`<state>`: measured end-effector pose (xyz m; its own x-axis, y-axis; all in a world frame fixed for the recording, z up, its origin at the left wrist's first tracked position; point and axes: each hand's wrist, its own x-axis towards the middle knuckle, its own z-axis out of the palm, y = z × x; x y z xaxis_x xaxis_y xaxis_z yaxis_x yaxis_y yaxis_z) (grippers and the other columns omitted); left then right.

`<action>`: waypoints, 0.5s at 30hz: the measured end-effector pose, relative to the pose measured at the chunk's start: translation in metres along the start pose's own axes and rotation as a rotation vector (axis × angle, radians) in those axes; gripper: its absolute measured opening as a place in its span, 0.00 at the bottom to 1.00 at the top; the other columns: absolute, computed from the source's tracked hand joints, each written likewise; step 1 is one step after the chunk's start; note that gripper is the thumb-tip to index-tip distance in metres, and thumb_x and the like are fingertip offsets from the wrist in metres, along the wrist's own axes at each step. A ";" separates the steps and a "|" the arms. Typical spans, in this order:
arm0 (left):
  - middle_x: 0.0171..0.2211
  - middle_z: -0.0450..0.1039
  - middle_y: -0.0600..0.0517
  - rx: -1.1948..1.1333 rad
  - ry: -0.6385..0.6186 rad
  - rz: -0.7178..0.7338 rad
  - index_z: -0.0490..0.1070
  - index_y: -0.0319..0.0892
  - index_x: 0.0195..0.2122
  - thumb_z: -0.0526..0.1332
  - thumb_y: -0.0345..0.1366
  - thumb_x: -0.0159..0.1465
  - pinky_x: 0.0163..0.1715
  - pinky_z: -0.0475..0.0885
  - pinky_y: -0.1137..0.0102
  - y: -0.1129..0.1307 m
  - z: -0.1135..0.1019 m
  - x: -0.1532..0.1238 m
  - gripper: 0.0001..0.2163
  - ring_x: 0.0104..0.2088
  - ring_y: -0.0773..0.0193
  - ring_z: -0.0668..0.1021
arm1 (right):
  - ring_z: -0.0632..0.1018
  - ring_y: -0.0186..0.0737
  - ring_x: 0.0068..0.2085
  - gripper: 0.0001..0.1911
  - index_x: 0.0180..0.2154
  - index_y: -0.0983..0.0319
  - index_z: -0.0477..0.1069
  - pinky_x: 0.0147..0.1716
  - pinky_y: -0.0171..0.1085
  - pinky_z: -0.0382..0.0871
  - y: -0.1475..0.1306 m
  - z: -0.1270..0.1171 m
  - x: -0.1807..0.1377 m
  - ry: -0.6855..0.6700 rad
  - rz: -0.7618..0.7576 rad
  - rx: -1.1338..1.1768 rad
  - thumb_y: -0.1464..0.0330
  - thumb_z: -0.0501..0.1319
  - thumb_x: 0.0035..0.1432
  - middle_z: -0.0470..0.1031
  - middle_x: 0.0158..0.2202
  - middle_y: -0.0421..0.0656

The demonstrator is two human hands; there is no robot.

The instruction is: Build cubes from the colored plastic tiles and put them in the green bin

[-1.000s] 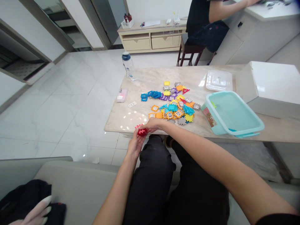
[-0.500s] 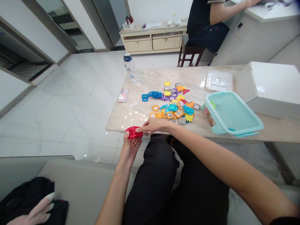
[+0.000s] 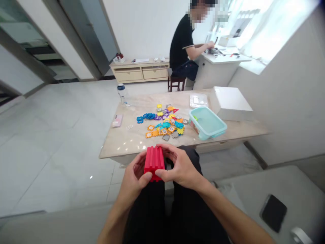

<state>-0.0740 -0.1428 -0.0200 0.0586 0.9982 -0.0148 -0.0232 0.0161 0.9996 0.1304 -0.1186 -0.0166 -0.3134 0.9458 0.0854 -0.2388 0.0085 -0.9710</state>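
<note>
A stack of red toothed plastic building tiles (image 3: 154, 158) is held between both hands, just off the front edge of the table and above my lap. My left hand (image 3: 134, 171) grips its left side, thumb at the near bottom corner. On the other side, my right hand (image 3: 179, 166) wraps round it, with the thumb on the near end and fingers along the far right side. The tiles lie pressed together, their notched edges lined up into ridges. Beyond the hands, a loose pile of coloured tiles (image 3: 166, 124) in blue, purple, orange, yellow, turquoise and grey covers the table's middle.
On the marble table (image 3: 119, 139) stand a bottle (image 3: 123, 95), a turquoise tub (image 3: 210, 123), a clear lid (image 3: 198, 100) and a white box (image 3: 231, 100). A pink packet (image 3: 117, 121) lies at left. Behind, a person (image 3: 181, 44) sits at a white desk. A phone (image 3: 273, 212) rests on the sofa.
The view has lifted and swung to the right. The red stack now stands closer, turned ridged side up, and my right hand has gone from touching its top to gripping its side.
</note>
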 end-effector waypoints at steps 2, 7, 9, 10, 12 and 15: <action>0.60 0.82 0.36 0.082 -0.126 -0.033 0.77 0.40 0.62 0.80 0.52 0.54 0.62 0.81 0.52 -0.002 0.007 -0.004 0.38 0.61 0.37 0.84 | 0.84 0.52 0.58 0.41 0.63 0.58 0.77 0.66 0.49 0.75 0.004 -0.010 -0.027 0.051 0.007 0.026 0.68 0.82 0.47 0.84 0.58 0.46; 0.59 0.82 0.34 0.153 -0.309 -0.114 0.75 0.40 0.60 0.79 0.45 0.53 0.62 0.81 0.48 -0.024 0.037 -0.009 0.34 0.60 0.36 0.85 | 0.84 0.52 0.56 0.40 0.62 0.58 0.77 0.63 0.50 0.76 0.025 -0.029 -0.080 0.213 0.061 0.050 0.69 0.80 0.45 0.85 0.56 0.47; 0.59 0.82 0.34 0.161 -0.365 -0.112 0.75 0.40 0.59 0.77 0.44 0.54 0.63 0.81 0.48 -0.029 0.049 -0.014 0.33 0.59 0.36 0.85 | 0.84 0.54 0.57 0.43 0.63 0.59 0.76 0.64 0.51 0.75 0.029 -0.035 -0.096 0.257 0.071 0.037 0.68 0.81 0.44 0.84 0.57 0.48; 0.59 0.82 0.34 0.173 -0.389 -0.107 0.74 0.40 0.60 0.77 0.44 0.55 0.62 0.81 0.48 -0.030 0.053 -0.016 0.32 0.59 0.37 0.85 | 0.83 0.54 0.58 0.44 0.63 0.59 0.75 0.65 0.52 0.74 0.029 -0.038 -0.103 0.267 0.074 0.027 0.67 0.81 0.44 0.84 0.57 0.48; 0.60 0.82 0.34 0.215 -0.418 -0.082 0.73 0.41 0.62 0.75 0.42 0.56 0.62 0.81 0.49 -0.029 0.060 -0.021 0.32 0.59 0.39 0.86 | 0.83 0.56 0.59 0.45 0.64 0.59 0.75 0.66 0.53 0.72 0.028 -0.041 -0.115 0.269 0.081 0.002 0.67 0.81 0.43 0.84 0.58 0.48; 0.60 0.82 0.36 0.294 -0.407 -0.032 0.73 0.42 0.63 0.75 0.41 0.55 0.62 0.81 0.50 -0.024 0.063 -0.028 0.33 0.58 0.42 0.86 | 0.83 0.57 0.59 0.46 0.64 0.58 0.75 0.67 0.55 0.72 0.024 -0.042 -0.125 0.256 0.091 -0.014 0.66 0.81 0.43 0.84 0.56 0.48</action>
<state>-0.0120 -0.1749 -0.0417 0.4406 0.8929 -0.0930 0.2633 -0.0295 0.9643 0.2026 -0.2225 -0.0599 -0.0897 0.9941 -0.0604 -0.2066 -0.0779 -0.9753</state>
